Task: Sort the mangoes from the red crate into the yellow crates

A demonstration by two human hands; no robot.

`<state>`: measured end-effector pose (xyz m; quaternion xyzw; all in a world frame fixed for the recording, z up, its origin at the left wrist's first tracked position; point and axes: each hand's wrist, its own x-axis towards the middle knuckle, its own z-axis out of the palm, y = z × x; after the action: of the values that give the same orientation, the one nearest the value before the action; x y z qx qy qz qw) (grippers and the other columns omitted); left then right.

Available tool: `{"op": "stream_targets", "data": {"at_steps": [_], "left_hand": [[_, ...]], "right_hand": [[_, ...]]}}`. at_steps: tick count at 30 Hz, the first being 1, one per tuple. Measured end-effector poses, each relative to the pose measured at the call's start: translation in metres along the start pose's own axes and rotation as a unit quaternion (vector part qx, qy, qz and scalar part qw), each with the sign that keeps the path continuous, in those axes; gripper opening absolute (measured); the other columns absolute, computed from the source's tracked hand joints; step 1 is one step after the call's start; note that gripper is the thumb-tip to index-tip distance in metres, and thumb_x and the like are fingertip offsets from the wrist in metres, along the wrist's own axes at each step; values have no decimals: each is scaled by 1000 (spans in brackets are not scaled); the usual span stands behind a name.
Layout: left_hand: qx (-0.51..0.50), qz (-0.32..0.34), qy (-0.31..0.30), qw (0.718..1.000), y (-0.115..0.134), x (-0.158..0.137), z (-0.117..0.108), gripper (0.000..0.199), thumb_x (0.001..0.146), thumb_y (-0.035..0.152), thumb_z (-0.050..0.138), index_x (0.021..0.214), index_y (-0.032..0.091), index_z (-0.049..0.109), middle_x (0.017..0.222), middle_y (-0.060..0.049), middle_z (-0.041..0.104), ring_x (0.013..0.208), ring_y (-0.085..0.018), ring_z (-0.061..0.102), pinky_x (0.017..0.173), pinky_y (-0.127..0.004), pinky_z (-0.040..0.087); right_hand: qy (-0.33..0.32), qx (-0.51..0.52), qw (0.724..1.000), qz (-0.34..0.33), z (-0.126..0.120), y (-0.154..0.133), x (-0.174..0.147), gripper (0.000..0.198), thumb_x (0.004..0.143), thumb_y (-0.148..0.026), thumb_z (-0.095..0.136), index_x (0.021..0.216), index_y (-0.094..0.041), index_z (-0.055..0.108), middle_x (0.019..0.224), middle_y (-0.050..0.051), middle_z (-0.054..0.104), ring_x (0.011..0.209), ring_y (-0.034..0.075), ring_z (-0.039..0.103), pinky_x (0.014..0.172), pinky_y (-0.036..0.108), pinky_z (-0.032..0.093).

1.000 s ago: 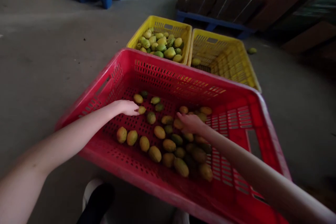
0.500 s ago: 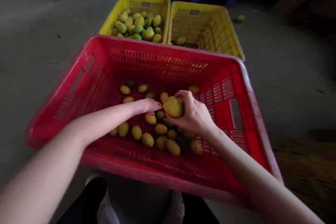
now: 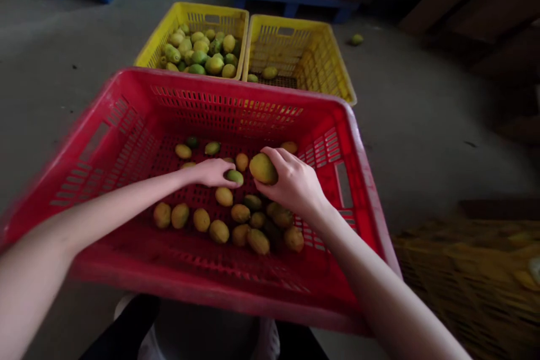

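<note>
Inside a large red crate [image 3: 236, 287], several yellow and green lemons [image 3: 219, 232] lie scattered over the slotted floor. My left hand [image 3: 215, 172] is closed on a small green lemon [image 3: 234, 178] near the middle of the crate. Just to the right, my right hand [image 3: 295, 180] grips a larger yellow-green lemon [image 3: 263, 169], its fingers wrapped over the far side and the thumb beneath. The two held lemons are close together but apart. Part of the crate floor and some fruit are hidden under my hands and forearms.
Beyond the red crate stand two yellow crates: the left one [image 3: 147, 48] holds many lemons, the right one [image 3: 343, 70] a couple. A loose lemon [image 3: 356, 39] lies on the floor. Blue pallets [image 3: 291, 8] are farther back. A dim slatted crate [image 3: 439, 275] sits at lower right.
My left hand has taken hold of the small green lemon. My right hand still holds the larger one. The view has shifted, so the crates appear farther left and slightly lower.
</note>
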<state>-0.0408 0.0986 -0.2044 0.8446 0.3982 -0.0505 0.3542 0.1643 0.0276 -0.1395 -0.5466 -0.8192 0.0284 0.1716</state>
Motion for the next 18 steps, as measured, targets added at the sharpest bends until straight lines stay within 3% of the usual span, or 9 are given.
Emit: {"op": "stream_targets", "data": {"at_steps": [5, 8, 13, 18], "left_hand": [[-192, -10, 137, 972, -19, -66, -15, 54, 69, 47, 74, 112, 18, 59, 105, -8, 71, 99, -23, 65, 86, -34, 50], [-155, 9, 166, 974, -6, -87, -20, 58, 67, 43, 78, 116, 19, 60, 109, -8, 70, 101, -23, 64, 90, -37, 49], [-95, 101, 207, 968, 20, -92, -34, 47, 71, 33, 77, 113, 21, 60, 115, -6, 64, 108, -22, 60, 96, -38, 46], [-71, 114, 264, 955, 23, -94, -36, 46, 69, 28, 80, 112, 24, 63, 113, -5, 56, 108, -22, 57, 99, -41, 45]], "right_hand": [[-66, 54, 996, 9, 8, -10, -2, 47, 72, -33, 68, 116, -19, 56, 105, 8, 69, 87, 24, 67, 67, 31, 52], [-74, 112, 991, 11, 12, -17, -5, 49, 71, -35, 71, 116, -20, 55, 108, 8, 68, 90, 25, 68, 73, 34, 53], [-34, 192, 981, 19, 13, -25, -9, 50, 72, -37, 73, 116, -24, 55, 110, 6, 68, 95, 24, 67, 81, 37, 53], [9, 214, 977, 20, 11, -30, -9, 53, 70, -42, 76, 116, -24, 57, 108, 8, 68, 98, 27, 64, 86, 43, 52]]}}
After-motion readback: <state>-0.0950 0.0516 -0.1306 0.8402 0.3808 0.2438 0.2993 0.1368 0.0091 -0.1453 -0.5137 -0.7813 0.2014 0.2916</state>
